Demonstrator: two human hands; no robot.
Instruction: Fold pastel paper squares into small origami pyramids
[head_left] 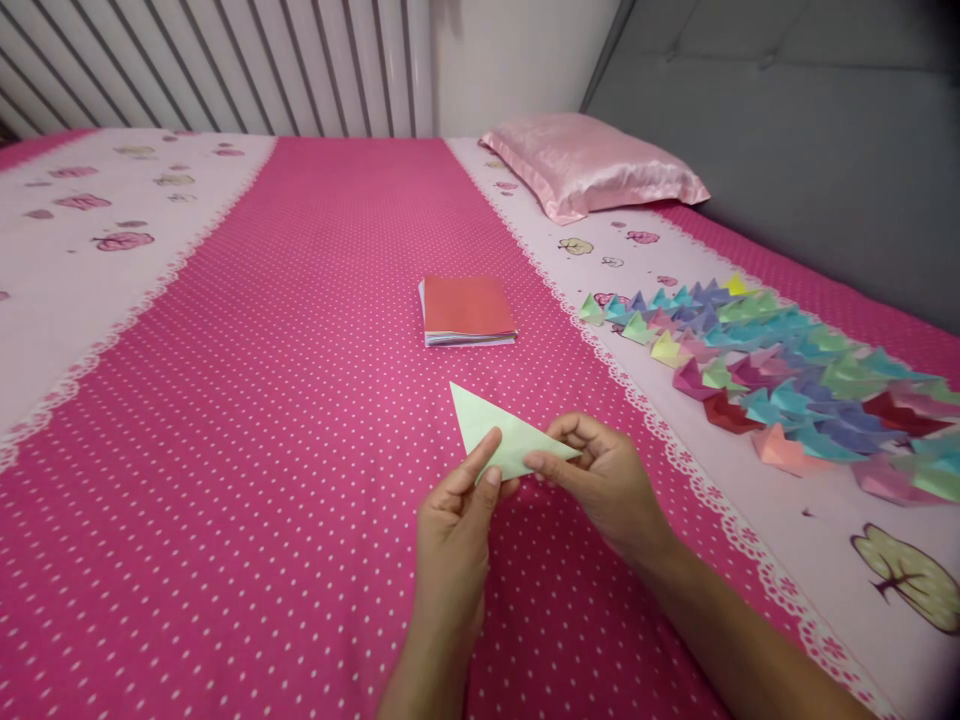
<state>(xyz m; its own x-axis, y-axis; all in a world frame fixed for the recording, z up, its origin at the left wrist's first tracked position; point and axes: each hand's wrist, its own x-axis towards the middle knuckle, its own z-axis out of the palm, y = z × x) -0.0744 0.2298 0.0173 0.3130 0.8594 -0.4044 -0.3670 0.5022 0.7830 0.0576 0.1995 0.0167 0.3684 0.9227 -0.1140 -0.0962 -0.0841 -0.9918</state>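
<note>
A pale green paper folded into a triangle (495, 425) is held just above the pink dotted bed sheet (285, 400). My left hand (454, 530) pinches its lower edge with thumb and fingers closed. My right hand (600, 480) pinches its right corner, fingers curled. Beyond the hands lies a stack of square coloured papers (466, 312) with a red sheet on top.
Several folded paper pieces in many colours (780, 385) lie in rows on the white border strip at the right. A pink satin pillow (589, 165) rests against the grey padded headboard (787, 140). A ribbed wall stands at the far side.
</note>
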